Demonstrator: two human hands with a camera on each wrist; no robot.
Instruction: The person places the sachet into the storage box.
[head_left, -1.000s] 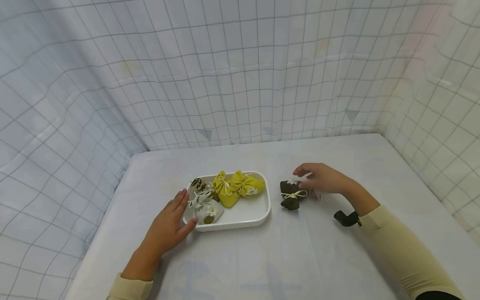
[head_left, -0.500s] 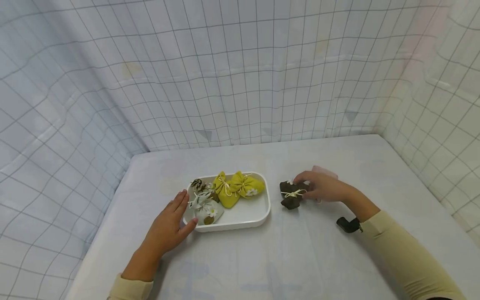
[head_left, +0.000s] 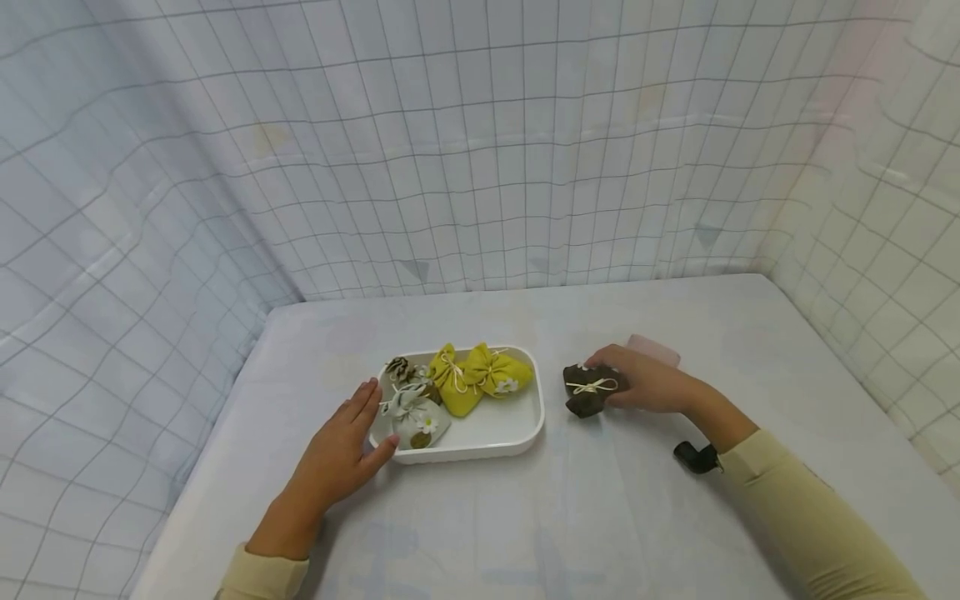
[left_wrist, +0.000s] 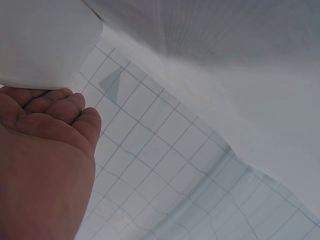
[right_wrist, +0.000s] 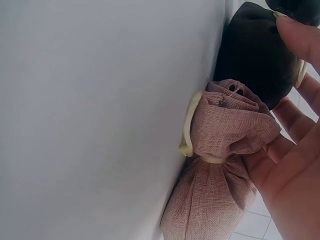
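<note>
My right hand (head_left: 648, 379) grips a dark brown drawstring pouch (head_left: 588, 404) with a cream bow, thumb and fingers on either side of it. In the right wrist view this dark pouch (right_wrist: 252, 55) lies past a pink cloth pouch (right_wrist: 220, 130), whose neck is close to the palm. Over the table in the head view, the pink pouch (head_left: 654, 350) is partly hidden behind the hand. My left hand (head_left: 337, 450) rests at the left end of a white tray (head_left: 498, 429), fingers extended along its side. Its fingertips lie against the tray wall (left_wrist: 45, 45) in the left wrist view.
Inside the tray are two yellow pouches (head_left: 480, 375), a pale grey pouch with a daisy (head_left: 416, 421) and a brownish pouch (head_left: 400, 368) behind it. A small black object (head_left: 696, 457) hangs by the right cuff. Grid-patterned curtains (head_left: 480, 167) enclose the table.
My right hand has come down onto the dark brown pouch and closed its fingers around it; the pink pouch now shows behind the hand. The left hand has stayed at the tray.
</note>
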